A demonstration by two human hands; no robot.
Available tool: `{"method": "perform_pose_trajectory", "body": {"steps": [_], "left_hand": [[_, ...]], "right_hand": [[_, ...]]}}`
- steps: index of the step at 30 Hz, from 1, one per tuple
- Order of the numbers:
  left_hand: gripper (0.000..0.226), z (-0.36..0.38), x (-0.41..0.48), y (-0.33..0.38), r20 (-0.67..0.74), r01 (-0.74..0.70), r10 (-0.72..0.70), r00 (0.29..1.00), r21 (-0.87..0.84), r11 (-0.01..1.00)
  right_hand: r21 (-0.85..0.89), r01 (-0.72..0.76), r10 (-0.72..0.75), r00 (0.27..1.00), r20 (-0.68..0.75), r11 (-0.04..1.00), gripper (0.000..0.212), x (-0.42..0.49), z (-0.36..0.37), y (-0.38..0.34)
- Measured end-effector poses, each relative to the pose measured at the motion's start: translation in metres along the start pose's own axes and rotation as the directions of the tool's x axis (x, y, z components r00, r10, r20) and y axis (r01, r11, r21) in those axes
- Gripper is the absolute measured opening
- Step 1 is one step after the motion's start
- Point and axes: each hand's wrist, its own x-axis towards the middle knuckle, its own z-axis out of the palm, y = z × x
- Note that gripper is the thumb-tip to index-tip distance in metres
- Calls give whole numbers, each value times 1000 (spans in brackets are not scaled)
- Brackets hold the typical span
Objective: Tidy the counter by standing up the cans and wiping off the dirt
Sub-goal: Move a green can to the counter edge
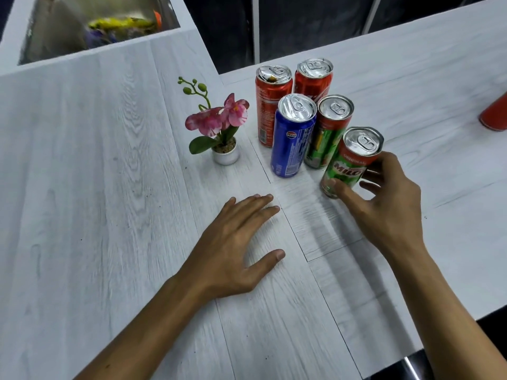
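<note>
Several cans stand upright in a cluster on the white wood-grain counter (109,187). Two red cans (270,105) (312,83) are at the back. A blue Pepsi can (292,138) and a green can (326,133) stand in front of them. Nearest me is a green Milo can (348,163), upright, with my right hand (384,198) wrapped around its lower part, thumb on its front and fingers behind. My left hand (236,242) rests flat on the counter, fingers spread, holding nothing. Another red can (495,113) shows partly at the right edge.
A small white pot with a pink artificial orchid (222,127) stands just left of the cans. A steel sink (82,31) at the back left holds a yellow object and other items. The counter's edge runs along the right and bottom right.
</note>
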Motion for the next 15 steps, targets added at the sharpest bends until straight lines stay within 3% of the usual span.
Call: {"method": "perform_pose_trajectory", "body": {"steps": [15], "left_hand": [[71,-7,-5,4,-28,34,-35,999,-40,999]], "right_hand": [[56,22,-23,1000,12,998,65,-16,-16,-8]]}}
